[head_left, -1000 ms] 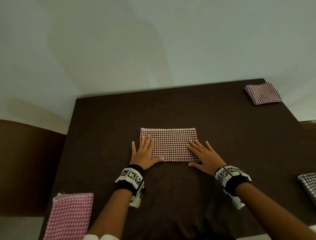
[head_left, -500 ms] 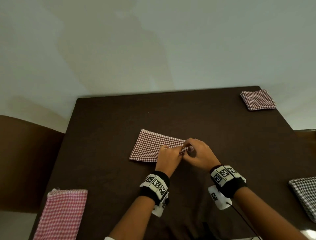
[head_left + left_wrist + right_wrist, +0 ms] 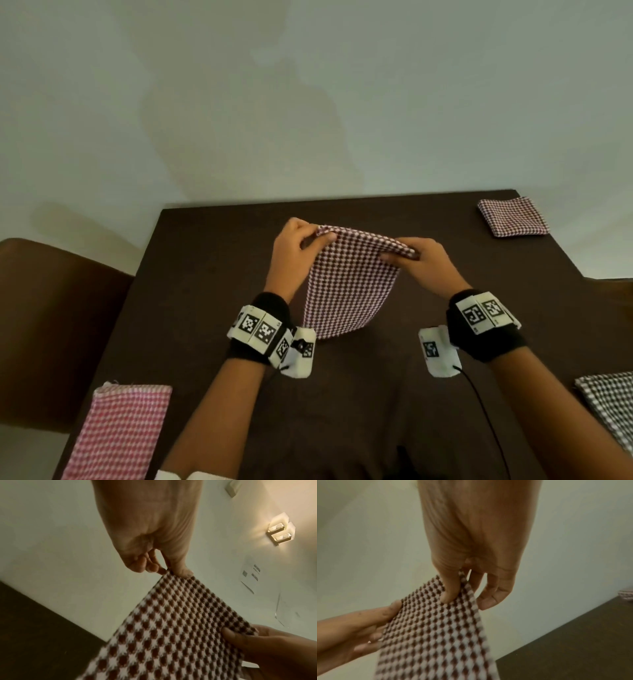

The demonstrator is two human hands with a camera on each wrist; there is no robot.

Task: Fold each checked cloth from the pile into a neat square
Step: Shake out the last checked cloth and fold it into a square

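Note:
A brown-and-white checked cloth (image 3: 349, 284), folded into a long strip, hangs in the air above the middle of the dark table (image 3: 212, 274). My left hand (image 3: 301, 240) pinches its top left corner between thumb and fingers. The top right corner is pinched by my right hand (image 3: 407, 253). In the left wrist view the cloth (image 3: 171, 628) runs from my left hand (image 3: 169, 570) down to my right hand (image 3: 248, 635). The right wrist view shows my right hand (image 3: 458, 588) with its thumb on the front of the cloth (image 3: 433, 635).
A folded brown checked square (image 3: 512, 217) lies at the table's far right corner. A pink checked cloth (image 3: 120, 431) lies at the near left edge, a dark checked cloth (image 3: 609, 404) at the near right edge. A brown chair (image 3: 51, 325) stands to the left.
The cloth lay flat on the table under both flat hands. Both hands then met at its right end, pinched it, and have lifted it so it hangs lengthwise.

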